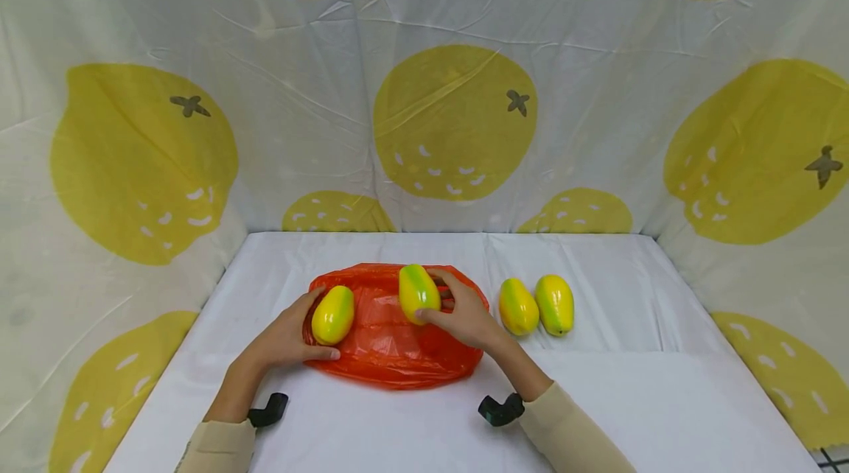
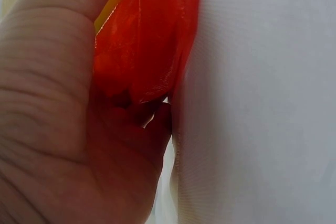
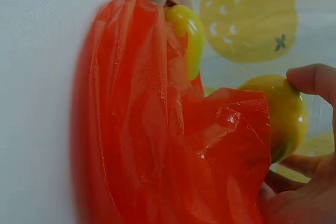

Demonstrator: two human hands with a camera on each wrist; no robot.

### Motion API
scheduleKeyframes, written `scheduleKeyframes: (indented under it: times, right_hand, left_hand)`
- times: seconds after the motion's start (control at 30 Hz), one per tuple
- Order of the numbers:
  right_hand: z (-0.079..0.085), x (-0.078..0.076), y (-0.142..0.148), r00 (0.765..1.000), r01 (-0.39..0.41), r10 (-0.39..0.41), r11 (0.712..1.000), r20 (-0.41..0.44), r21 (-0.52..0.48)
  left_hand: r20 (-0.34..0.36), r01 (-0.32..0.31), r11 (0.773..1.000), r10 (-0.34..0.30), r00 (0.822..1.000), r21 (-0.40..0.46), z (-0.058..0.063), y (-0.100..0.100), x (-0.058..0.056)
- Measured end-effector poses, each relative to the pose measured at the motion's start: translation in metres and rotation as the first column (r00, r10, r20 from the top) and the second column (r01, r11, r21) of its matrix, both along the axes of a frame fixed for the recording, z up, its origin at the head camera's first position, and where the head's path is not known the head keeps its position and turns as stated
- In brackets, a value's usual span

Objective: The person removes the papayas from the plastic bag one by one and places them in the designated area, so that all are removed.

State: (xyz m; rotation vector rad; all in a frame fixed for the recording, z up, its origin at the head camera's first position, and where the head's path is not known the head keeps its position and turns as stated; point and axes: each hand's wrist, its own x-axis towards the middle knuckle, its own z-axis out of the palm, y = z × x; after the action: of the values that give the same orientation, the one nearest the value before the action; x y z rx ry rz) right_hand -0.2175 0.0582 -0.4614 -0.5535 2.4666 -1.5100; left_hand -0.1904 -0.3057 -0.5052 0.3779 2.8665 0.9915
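Observation:
A red plastic bag (image 1: pixel 391 355) lies spread on the white table with its mouth open. My left hand (image 1: pixel 287 334) grips the bag's left edge, thumb at the front; in the left wrist view its fingers curl against the red plastic (image 2: pixel 142 40). Beside that hand, a yellow-green papaya (image 1: pixel 334 317) sits at the left of the bag. My right hand (image 1: pixel 466 314) holds a second papaya (image 1: pixel 418 295) between thumb and fingers above the bag's right half. In the right wrist view, a raised fold of the bag hides part of this held papaya (image 3: pixel 286 116).
Two more papayas, one on the left (image 1: pixel 519 307) and one on the right (image 1: pixel 556 305), lie side by side to the right of the bag. White cloth covers the table (image 1: pixel 630 399). Lemon-printed curtains (image 1: pixel 451 9) enclose the back and sides.

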Motion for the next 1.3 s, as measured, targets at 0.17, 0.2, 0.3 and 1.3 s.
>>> scheduleKeyframes:
  times: [0.17, 0.2, 0.3, 1.3]
  right_hand:
    - [0.001, 0.0, 0.009, 1.0, 0.016, -0.016, 1.0, -0.003, -0.022]
    - [0.002, 0.001, 0.011, 1.0, 0.022, -0.022, 1.0, 0.0, -0.019]
    - [0.003, 0.001, 0.018, 0.999, 0.047, -0.047, 0.999, 0.012, -0.01]
    - [0.01, -0.006, 0.096, 0.989, 0.149, -0.149, 0.989, 0.004, -0.013]
  left_hand:
    - [0.006, 0.0, 1.0, 0.0, 1.0, 0.005, 0.0, 0.0, 0.0]
    - [0.006, 0.0, 1.0, 0.0, 1.0, 0.007, 0.0, 0.0, 0.0]
    - [0.004, 0.001, 1.0, -0.001, 1.0, 0.006, 0.0, -0.001, 0.0]
    - [0.012, -0.018, 1.0, 0.018, 1.0, -0.003, -0.001, -0.002, -0.002]
